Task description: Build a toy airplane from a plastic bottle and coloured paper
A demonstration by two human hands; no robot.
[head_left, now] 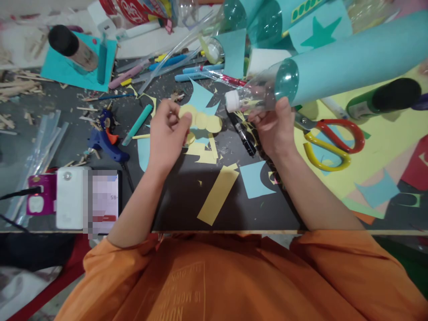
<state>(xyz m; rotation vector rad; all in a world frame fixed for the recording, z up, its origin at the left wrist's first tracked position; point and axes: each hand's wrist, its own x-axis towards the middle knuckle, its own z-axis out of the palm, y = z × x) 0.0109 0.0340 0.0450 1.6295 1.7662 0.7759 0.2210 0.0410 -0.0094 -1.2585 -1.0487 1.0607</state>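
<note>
My left hand [169, 136] pinches a row of overlapping yellow paper circles [202, 120] between thumb and fingers, above paper scraps on the dark table. In my right hand [277, 127] is a clear plastic bottle [262, 91] with a white cap [232, 101], gripped near its neck with the thumb on top. Light blue paper [354, 58] wraps the bottle's body, which extends to the upper right. Below the cap lies a black marker [244, 138]. Red-and-yellow scissors [329, 140] rest just right of my right wrist. A yellow paper strip [219, 195] lies between my forearms.
A blue glue gun [109, 140] and a teal marker [137, 125] lie left of my left hand. A phone [106, 196] and a white device [72, 198] sit at the front left. Spray cans [383, 99] and more decorated bottles [264, 22] occupy the right and back.
</note>
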